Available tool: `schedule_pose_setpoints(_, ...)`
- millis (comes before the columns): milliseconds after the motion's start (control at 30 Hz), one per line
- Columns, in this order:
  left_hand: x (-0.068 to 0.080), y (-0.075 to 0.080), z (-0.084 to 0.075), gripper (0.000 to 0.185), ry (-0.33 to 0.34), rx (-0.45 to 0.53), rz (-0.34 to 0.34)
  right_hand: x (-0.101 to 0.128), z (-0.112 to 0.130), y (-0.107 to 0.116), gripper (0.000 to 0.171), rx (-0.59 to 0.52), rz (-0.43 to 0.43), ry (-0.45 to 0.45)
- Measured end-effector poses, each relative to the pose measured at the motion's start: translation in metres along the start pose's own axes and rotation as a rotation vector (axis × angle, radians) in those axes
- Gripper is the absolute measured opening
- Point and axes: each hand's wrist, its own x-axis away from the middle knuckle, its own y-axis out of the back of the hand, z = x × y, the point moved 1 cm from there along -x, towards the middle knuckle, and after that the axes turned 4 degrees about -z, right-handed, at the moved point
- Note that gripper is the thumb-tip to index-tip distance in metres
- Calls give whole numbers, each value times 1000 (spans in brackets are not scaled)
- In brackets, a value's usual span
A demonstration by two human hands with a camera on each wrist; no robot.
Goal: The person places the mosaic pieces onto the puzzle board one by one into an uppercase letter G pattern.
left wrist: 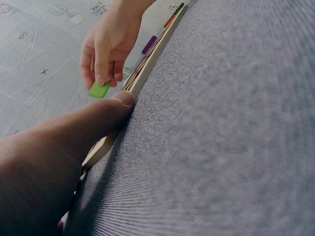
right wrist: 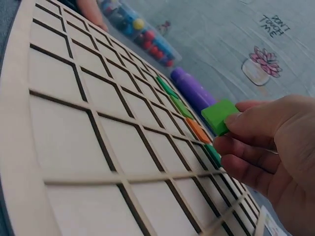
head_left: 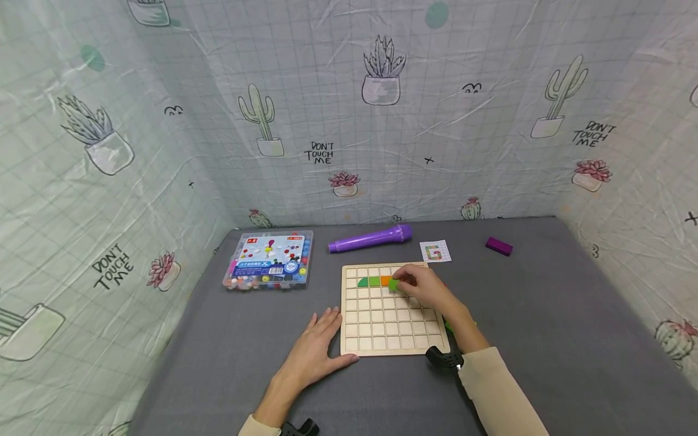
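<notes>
My right hand (head_left: 424, 286) pinches a light green square tile (right wrist: 220, 117) between thumb and fingers, above the gridded wooden board (head_left: 392, 330). In the right wrist view, the tile is raised over the board's far rows. One row there holds a dark green tile with a curved edge (head_left: 362, 283), a light green tile (head_left: 374, 281) and an orange tile (head_left: 385, 280). Beyond the orange one, another dark green tile (right wrist: 212, 156) shows partly behind my fingers. My left hand (head_left: 312, 350) lies with extended fingers at the board's left edge, its thumb at the near corner.
Behind the board lie a purple microphone-shaped object (head_left: 371, 238) and a small card with a coloured grid pattern (head_left: 435, 251). A clear box of colourful beads (head_left: 268, 260) sits back left, a dark purple block (head_left: 498, 246) back right. Green pieces (head_left: 449, 326) peek out by my right forearm.
</notes>
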Motion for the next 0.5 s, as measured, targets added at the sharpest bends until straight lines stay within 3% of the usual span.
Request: schedule_pose_setpoints(500,-1,-1,0,97,-10,-4,-16,-11,13,-39,16,7,-60,-13)
